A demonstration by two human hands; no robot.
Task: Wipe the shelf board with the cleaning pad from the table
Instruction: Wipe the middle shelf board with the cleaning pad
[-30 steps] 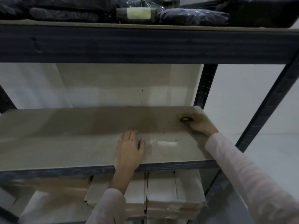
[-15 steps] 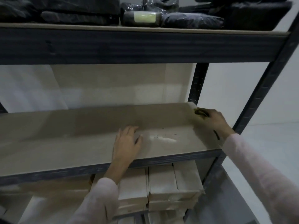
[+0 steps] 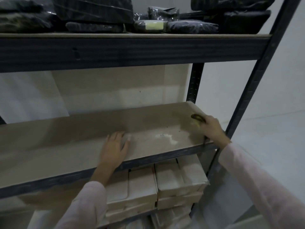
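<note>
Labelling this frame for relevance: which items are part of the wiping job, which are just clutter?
Job:
- bare beige shelf board
- dark yellow-edged cleaning pad, held at the board's right end by the right hand
- left hand, flat on the board

Lying about:
- black plastic-wrapped packages on the upper shelf
- pale cardboard boxes stacked below
- white smear on the board

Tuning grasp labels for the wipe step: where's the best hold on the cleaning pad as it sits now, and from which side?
Judging from the frame: grip the cleaning pad from above, palm down, as the right hand does now. It lies low against the shelf board by the right edge, so a top hold would press it down, away from the upright.
</note>
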